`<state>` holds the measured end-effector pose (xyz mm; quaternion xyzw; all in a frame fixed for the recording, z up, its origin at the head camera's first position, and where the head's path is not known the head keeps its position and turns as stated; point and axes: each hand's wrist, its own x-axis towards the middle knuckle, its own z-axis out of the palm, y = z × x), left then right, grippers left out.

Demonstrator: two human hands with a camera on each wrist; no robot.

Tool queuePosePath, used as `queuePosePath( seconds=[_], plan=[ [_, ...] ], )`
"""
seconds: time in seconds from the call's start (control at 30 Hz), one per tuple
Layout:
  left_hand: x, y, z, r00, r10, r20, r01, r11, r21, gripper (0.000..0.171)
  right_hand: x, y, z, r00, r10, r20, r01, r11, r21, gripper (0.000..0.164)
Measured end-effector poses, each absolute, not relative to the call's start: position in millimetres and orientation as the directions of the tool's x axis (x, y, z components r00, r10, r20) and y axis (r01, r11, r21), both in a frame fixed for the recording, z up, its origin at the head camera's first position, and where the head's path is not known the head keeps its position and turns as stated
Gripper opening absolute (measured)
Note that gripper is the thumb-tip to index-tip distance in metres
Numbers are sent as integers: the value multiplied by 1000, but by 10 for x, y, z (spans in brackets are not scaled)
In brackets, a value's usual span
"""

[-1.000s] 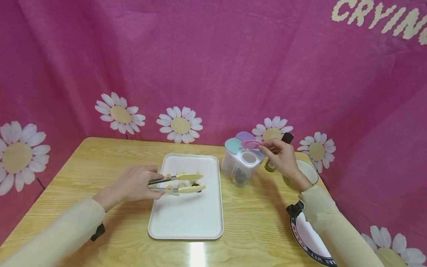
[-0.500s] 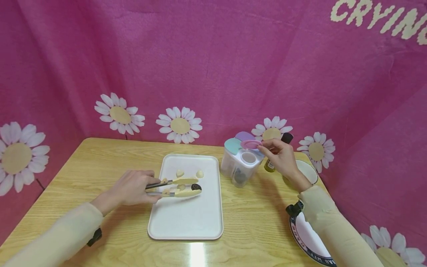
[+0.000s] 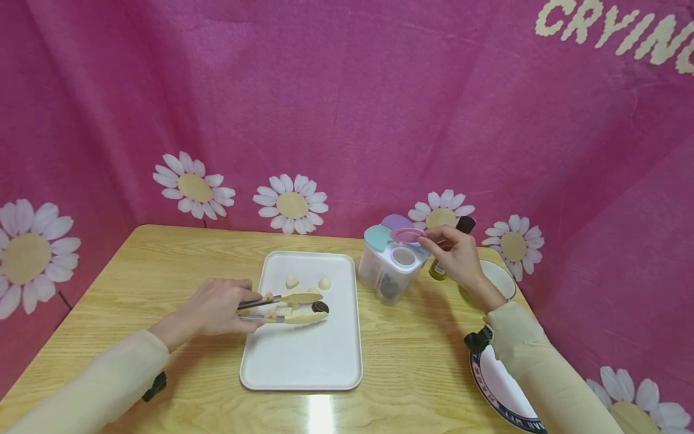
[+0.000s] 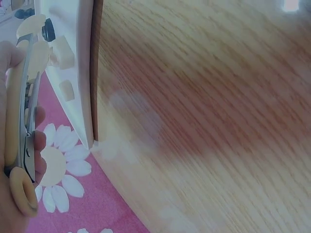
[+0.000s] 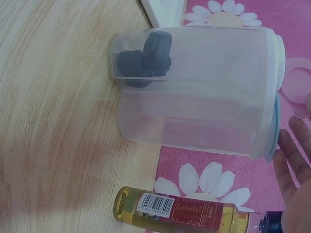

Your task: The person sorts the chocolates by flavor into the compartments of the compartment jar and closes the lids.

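My left hand [image 3: 217, 306] grips a pair of tongs [image 3: 300, 317] with cream tips, low over a white rectangular tray [image 3: 300, 361]. Right at the tong tips is a dark round piece [image 3: 320, 307] with a ring mark on it. Small pale pieces [image 3: 324, 283] lie around the tips on the tray, some partly hidden by the tongs. My right hand [image 3: 455, 253] pinches a pink lid [image 3: 406, 235], raised from its round opening on a clear divided container [image 5: 204, 63]. Dark lumps [image 5: 158, 51] sit at the bottom of one compartment.
Mint [image 3: 378, 237] and purple [image 3: 397, 221] lids cover other compartments. Behind my right hand stands a dark-capped bottle [image 5: 184, 211] with a red label. A pale bowl [image 3: 500, 278] is beyond my right wrist, and a plate with a black patterned rim [image 3: 490, 395] lies under the forearm.
My left hand and the tongs have shifted slightly left and toward me, uncovering pale pieces behind them and more of the dark piece. My right hand keeps the pink lid raised in the same place.
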<state>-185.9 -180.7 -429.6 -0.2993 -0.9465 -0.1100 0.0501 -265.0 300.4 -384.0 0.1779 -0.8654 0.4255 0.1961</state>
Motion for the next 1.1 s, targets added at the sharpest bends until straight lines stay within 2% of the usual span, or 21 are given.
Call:
queuePosePath(
  seconds=[0.4,1.1],
  plan=[
    [-1818,-1738,-4330,-785,591,184,619,761,193,47,-2660,3011,-3845,-865,-133,484,-465,576,-672,15],
    [-1816,-1709,-4399,-790,590,166,613,758,224,43,-2637,3000,-3845,-866,-133,482,-465,570,-677,15]
  ],
)
